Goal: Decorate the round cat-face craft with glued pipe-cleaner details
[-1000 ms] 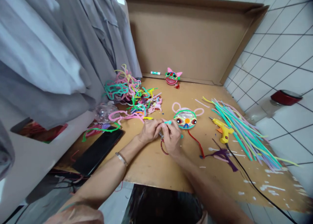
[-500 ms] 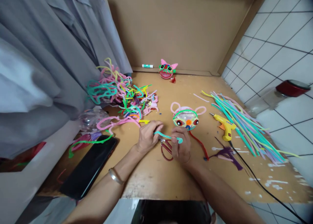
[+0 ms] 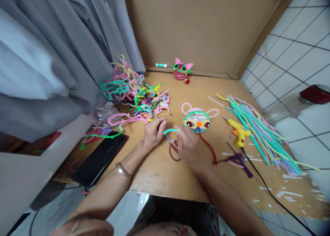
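A short teal pipe cleaner [image 3: 170,130] spans the gap between my two hands. My left hand [image 3: 154,132] is closed, its thumb and fingers pinching the left end. The other end is gripped by my closed right hand [image 3: 188,143], whose fingers hide part of it. Below the pipe cleaner lie scissors with dark red handles [image 3: 173,156], close beside my right hand. Just beyond that hand sits a clear animal head [image 3: 197,121] trimmed with pipe cleaners, with pink loop ears, eyes and an orange nose. From it a red cord [image 3: 210,148] trails across the table.
A yellow glue gun [image 3: 239,131] and a bundle of pipe cleaners [image 3: 260,133] lie right. Left are tangled pipe cleaners [image 3: 134,88] and a black phone [image 3: 100,160]. A finished-looking head [image 3: 181,70], a glue stick [image 3: 161,65] and a jar [image 3: 286,107] stand farther off.
The view has shifted slightly. My right hand has turned and moved along the teal pipe cleaner; its curled right end, visible before, is now hidden. Less of the strip shows between the hands.
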Demonstrator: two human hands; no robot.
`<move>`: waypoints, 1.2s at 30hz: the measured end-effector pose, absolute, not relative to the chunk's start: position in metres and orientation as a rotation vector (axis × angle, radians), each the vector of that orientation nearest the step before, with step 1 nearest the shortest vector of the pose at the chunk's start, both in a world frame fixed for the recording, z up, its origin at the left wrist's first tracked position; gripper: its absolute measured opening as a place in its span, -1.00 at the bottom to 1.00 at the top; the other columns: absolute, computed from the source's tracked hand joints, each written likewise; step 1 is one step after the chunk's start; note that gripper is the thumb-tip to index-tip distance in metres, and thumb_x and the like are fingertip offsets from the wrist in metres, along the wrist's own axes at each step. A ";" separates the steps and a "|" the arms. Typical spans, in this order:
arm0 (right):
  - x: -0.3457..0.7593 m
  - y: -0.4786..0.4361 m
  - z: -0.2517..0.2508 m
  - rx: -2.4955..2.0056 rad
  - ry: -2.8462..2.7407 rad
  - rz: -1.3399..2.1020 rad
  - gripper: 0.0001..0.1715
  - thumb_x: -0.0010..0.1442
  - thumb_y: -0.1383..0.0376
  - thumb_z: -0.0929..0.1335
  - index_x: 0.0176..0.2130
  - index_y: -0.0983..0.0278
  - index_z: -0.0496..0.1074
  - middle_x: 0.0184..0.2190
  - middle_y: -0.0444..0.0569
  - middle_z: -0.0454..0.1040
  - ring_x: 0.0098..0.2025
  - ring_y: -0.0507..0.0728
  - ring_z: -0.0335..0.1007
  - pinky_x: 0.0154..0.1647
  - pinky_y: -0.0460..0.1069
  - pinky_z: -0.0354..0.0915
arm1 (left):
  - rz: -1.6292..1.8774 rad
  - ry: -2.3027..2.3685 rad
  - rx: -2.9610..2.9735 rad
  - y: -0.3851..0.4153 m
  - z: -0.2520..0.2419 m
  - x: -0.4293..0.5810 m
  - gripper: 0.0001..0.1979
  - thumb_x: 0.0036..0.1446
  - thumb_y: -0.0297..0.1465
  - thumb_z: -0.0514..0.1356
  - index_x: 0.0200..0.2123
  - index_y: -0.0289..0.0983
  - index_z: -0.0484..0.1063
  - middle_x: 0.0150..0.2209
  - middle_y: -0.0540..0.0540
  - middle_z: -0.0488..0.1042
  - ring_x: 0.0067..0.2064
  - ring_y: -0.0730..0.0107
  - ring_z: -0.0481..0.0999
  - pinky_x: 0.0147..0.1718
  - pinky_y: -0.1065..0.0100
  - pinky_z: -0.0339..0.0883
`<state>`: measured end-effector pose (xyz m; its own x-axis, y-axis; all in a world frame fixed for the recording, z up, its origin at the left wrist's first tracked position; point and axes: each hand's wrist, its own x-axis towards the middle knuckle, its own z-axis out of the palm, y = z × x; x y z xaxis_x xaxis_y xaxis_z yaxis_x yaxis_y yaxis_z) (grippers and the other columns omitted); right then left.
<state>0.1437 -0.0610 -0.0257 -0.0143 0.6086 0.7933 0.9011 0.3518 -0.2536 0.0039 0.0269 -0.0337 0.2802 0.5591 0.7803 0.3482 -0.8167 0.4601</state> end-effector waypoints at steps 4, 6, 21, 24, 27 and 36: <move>0.144 -0.061 -0.022 -1.489 -1.810 -0.521 -0.65 0.39 0.31 0.13 -0.09 0.29 0.45 -0.49 -0.05 0.41 -0.40 0.09 0.30 -0.34 0.01 0.09 | 1.627 0.952 2.374 0.035 -0.030 -0.001 -0.78 0.28 -0.35 0.05 -0.29 -0.31 0.44 -0.46 -0.04 0.47 -0.47 0.53 0.40 -0.45 0.48 0.28; 0.144 -0.061 -0.020 -1.506 -1.802 -0.557 -0.66 0.38 0.30 0.15 -0.13 0.28 0.47 -0.51 -0.06 0.40 -0.41 0.09 0.27 -0.34 0.03 0.03 | 1.678 1.006 2.385 0.039 -0.028 -0.004 -0.80 0.27 -0.37 0.06 -0.32 -0.32 0.44 -0.45 -0.05 0.47 -0.45 0.52 0.40 -0.42 0.46 0.29; 0.144 -0.057 -0.022 -1.479 -1.697 -0.510 -0.67 0.30 0.30 0.20 -0.42 0.26 0.44 -0.54 -0.08 0.39 -0.39 0.10 0.24 -0.26 0.04 -0.03 | 1.714 1.055 2.402 -0.007 -0.041 0.007 -0.86 0.23 -0.37 0.12 -0.25 -0.30 0.43 -0.42 -0.07 0.47 -0.44 0.50 0.39 -0.42 0.44 0.29; 0.144 -0.057 -0.023 -1.475 -1.697 -0.492 -0.69 0.29 0.32 0.21 -0.41 0.26 0.44 -0.53 -0.07 0.40 -0.39 0.11 0.25 -0.26 0.04 -0.02 | 1.686 1.031 2.464 -0.004 -0.044 0.010 -0.85 0.23 -0.37 0.11 -0.26 -0.30 0.44 -0.40 -0.11 0.49 -0.37 0.45 0.45 -0.37 0.42 0.34; 0.144 -0.055 -0.024 -1.471 -1.706 -0.465 -0.71 0.30 0.32 0.20 -0.33 0.27 0.45 -0.49 -0.05 0.43 -0.37 0.12 0.27 -0.24 0.05 0.00 | 1.687 1.025 2.500 0.001 -0.045 0.010 -0.84 0.24 -0.39 0.09 -0.30 -0.30 0.45 -0.38 -0.14 0.49 -0.34 0.43 0.46 -0.35 0.42 0.35; 0.146 -0.053 -0.022 -1.431 -1.703 -0.479 -0.70 0.37 0.29 0.17 -0.29 0.30 0.42 -0.46 -0.01 0.49 -0.36 0.11 0.33 -0.25 0.03 0.04 | 1.646 1.016 2.348 0.007 -0.044 0.018 -0.76 0.22 -0.34 0.09 -0.48 -0.29 0.37 -0.57 0.01 0.32 -0.53 0.53 0.26 -0.49 0.45 0.17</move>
